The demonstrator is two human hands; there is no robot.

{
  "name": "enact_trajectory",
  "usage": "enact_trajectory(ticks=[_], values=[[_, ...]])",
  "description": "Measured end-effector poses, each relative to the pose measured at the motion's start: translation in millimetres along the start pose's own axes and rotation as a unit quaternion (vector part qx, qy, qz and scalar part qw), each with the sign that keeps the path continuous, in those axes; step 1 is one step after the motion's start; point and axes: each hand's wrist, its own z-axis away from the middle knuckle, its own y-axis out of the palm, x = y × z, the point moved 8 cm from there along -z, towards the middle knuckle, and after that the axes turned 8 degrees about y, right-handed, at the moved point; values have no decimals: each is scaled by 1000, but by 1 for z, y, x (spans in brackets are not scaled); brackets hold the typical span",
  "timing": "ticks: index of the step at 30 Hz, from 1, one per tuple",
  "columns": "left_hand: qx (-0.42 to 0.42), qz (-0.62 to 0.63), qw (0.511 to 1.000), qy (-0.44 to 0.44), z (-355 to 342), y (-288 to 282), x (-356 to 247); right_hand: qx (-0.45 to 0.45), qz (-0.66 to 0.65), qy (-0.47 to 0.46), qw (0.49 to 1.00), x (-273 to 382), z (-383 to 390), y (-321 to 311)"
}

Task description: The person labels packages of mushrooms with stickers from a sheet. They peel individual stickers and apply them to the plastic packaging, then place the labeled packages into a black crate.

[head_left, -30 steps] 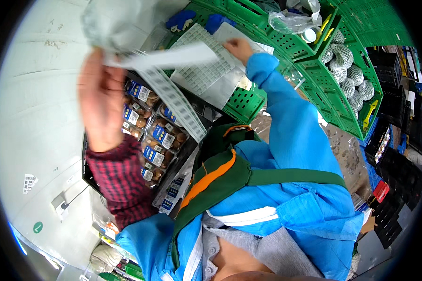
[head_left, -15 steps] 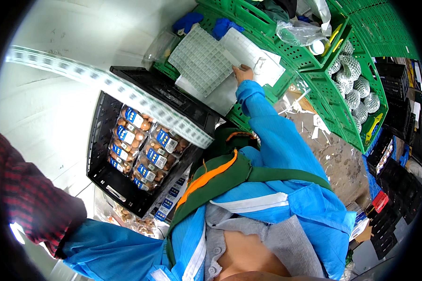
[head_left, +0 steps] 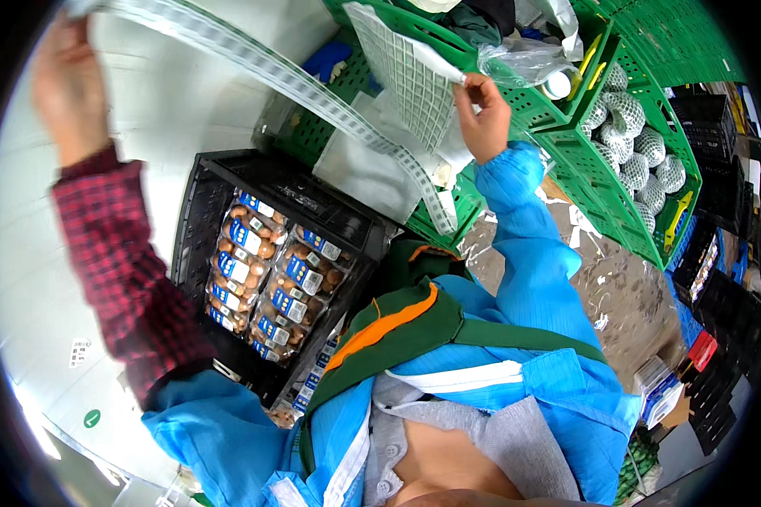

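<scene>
My left hand [head_left: 69, 97] is raised at the upper left, somewhat blurred, its fingers closed on one end of a long white strip of printed labels [head_left: 271, 72]. The strip stretches across to the right, over a black crate, and its free end hangs over a green crate. My right hand [head_left: 484, 118] pinches the edge of a label sheet [head_left: 410, 80] covered in a grid of small labels. That sheet is lifted and tilted above white papers [head_left: 355, 173]. In the black crate [head_left: 262, 160] sit several clear packs of brown mushrooms [head_left: 292, 279] with blue and white labels.
On the right, a green crate [head_left: 575, 182] holds several netted round items [head_left: 634, 148] and a yellow tool [head_left: 678, 221]. Another green crate behind carries plastic bags [head_left: 524, 61] and cloth. A blue glove [head_left: 328, 59] lies near the pale wall. Paper scraps litter the floor [head_left: 600, 291].
My left hand has risen into view with the label strip, which shifted up and right. My right hand has lifted the label sheet off the papers and tilted it.
</scene>
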Motion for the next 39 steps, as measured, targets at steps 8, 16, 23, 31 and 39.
enact_trajectory(ticks=[8, 16, 23, 31, 39], values=[[21, -208, 890, -406, 239, 2, 181, 3, -197, 17, 980, 80, -6, -43], [21, -53, 937, -344, 279, 23, 147, 168, -339, 120, 918, 118, 6, -29], [-19, -20, 966, -257, 285, 8, 89, 276, -324, 161, 891, 139, 19, 8], [-97, 66, 976, -183, 323, -43, 40, 369, -385, 201, 822, 160, 48, 38], [-198, 51, 971, -124, 355, -95, -45, 443, -340, 227, 798, 205, 93, 91]])
